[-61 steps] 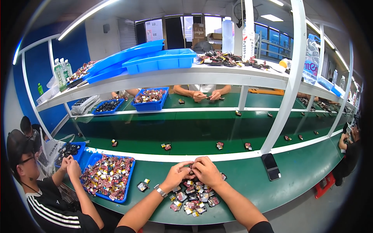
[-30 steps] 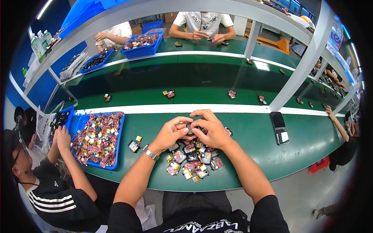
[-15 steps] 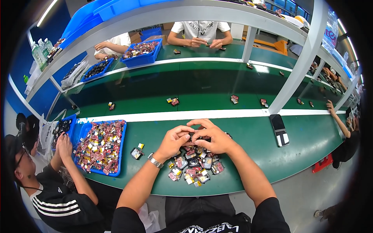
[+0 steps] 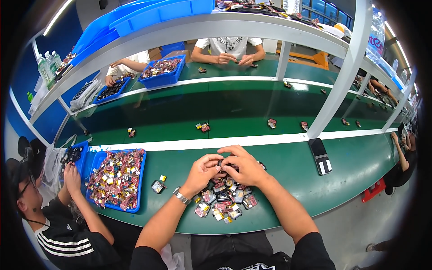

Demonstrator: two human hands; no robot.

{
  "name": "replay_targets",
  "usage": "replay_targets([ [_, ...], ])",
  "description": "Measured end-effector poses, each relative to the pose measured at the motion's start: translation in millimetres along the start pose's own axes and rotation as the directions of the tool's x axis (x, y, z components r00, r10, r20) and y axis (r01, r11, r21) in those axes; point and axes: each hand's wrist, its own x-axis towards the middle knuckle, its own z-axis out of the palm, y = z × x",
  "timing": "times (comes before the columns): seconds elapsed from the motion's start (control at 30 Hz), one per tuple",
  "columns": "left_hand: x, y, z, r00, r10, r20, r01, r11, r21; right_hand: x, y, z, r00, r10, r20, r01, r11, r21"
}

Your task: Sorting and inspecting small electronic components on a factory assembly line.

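With our left hand (image 4: 201,173) and right hand (image 4: 247,165), we are pinching a small, partly hidden dark piece (image 4: 221,164) above a heap of black-rimmed electronic modules (image 4: 226,200) near the glossy green table's (image 4: 288,189) front edge, apparently working it; the next move is calling for steady grips.

The right hand (image 4: 245,167) has its fingers closer together over the part (image 4: 221,165) than a second ago. At upper left, a co-worker's hand (image 4: 109,81), raised half a second ago, is now down at a blue tray (image 4: 122,89). At far right, another person's outstretched arm (image 4: 399,150) is drawn back nearer the body. The phone (image 4: 318,150) now shows two white patches.
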Motion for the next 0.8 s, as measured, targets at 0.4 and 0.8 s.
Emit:
replay_targets([
  [0.4,-1.0,-6.5,-3.0,0.993,0.116,-0.033,-0.115,0.993,0.014,-1.2,12.5,2.2,0.997,0.069,-0.042,-0.053,0.951,0.304],
  [0.8,-2.1,-5.9,-7.0,0.992,0.124,-0.032,-0.121,0.990,0.072,-0.2,16.1,4.2,0.986,0.151,0.074,-0.168,0.869,0.466],
])
